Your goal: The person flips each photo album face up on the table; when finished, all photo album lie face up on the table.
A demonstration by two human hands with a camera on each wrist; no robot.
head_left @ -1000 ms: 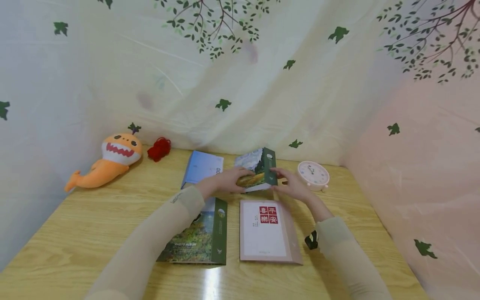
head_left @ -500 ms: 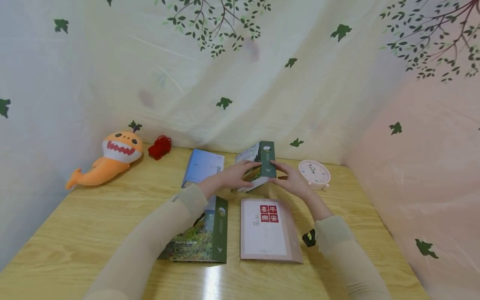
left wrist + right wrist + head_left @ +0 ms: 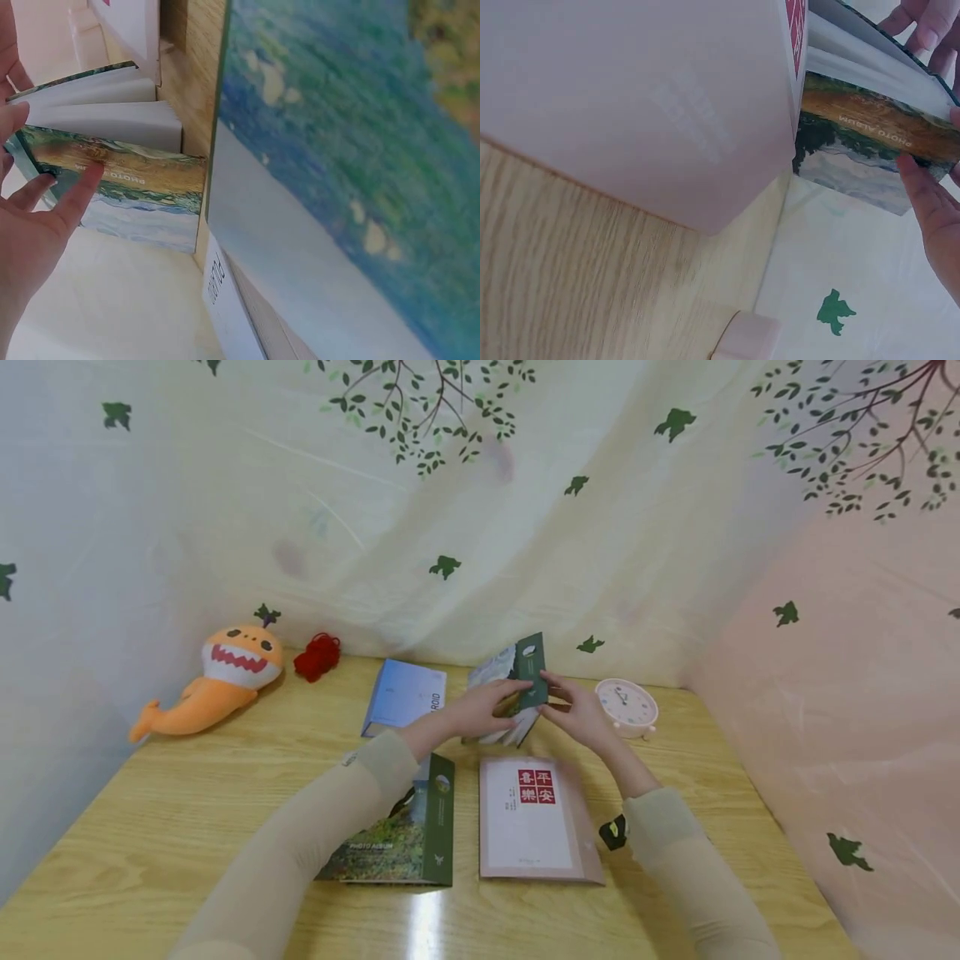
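Note:
A small photo album (image 3: 532, 672) with a green spine stands tilted at the back middle of the table, spine up. Its covers spread apart at the bottom and white pages hang between them. My left hand (image 3: 483, 706) holds it from the left, with a finger on the landscape front cover in the left wrist view. From the other side my right hand (image 3: 577, 714) grips it near the spine and back cover. A blue book (image 3: 405, 689) lies left of it. Nearer stand a larger green photo album (image 3: 405, 835), partly hidden by my left sleeve, and a pink album (image 3: 532, 827).
An alarm clock (image 3: 627, 706) lies face up to the right of my right hand. Back left are an orange plush shark (image 3: 228, 685) and a red tasselled item (image 3: 317, 657). A printed curtain (image 3: 360, 568) hangs along the table's back edge.
Both hands have raised and tipped the small album's spine upward and to the right. Its pages now fan open below. The other objects stay in place.

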